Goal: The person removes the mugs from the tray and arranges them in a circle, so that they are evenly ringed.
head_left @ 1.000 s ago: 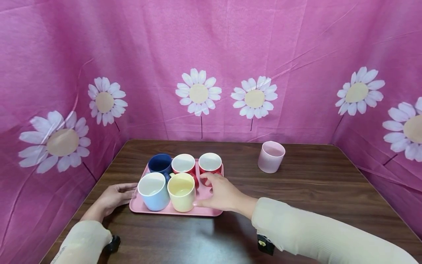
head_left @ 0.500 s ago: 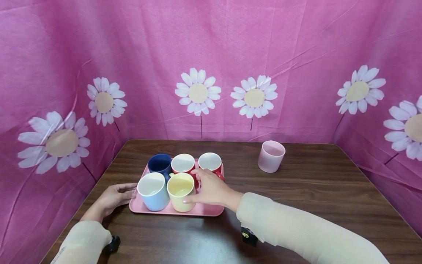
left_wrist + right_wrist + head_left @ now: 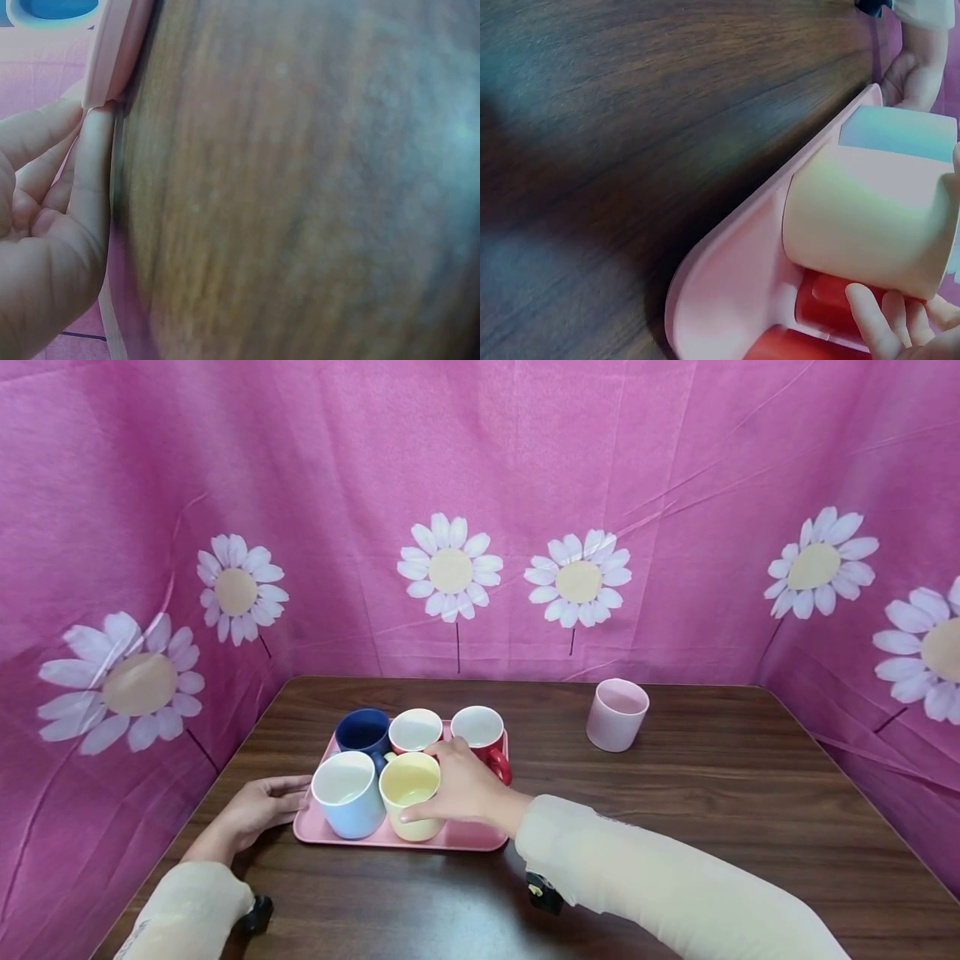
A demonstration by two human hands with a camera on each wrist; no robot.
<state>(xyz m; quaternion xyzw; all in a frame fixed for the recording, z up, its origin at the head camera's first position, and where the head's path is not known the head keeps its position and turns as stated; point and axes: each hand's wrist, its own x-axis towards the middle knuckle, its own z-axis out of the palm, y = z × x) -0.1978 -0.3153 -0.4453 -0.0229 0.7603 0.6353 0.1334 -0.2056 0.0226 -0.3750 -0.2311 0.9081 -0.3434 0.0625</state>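
A pink tray (image 3: 472, 839) carries a dark blue mug (image 3: 363, 731), two red mugs with white insides, one at the back middle (image 3: 415, 729) and one at the right (image 3: 480, 732), a light blue mug (image 3: 349, 797) and a yellow mug (image 3: 411, 793). My left hand (image 3: 253, 810) holds the tray's left edge; in the left wrist view the fingers (image 3: 94, 150) meet its rim. My right hand (image 3: 465, 785) grips the yellow mug, thumb across its front and fingers behind. The right wrist view shows those fingers (image 3: 877, 322) alongside the yellow mug (image 3: 862, 225), above the red mugs.
A pale pink cup (image 3: 617, 717) stands apart on the wooden table (image 3: 712, 777), back right. Pink cloth (image 3: 525, 460) with daisies hangs along the table's back and sides. The right red mug's handle (image 3: 500, 767) points toward the front right.
My right hand has moved left from beside the right red mug to around the yellow mug, its thumb sliding across the front. My left hand and the mugs have stayed put.
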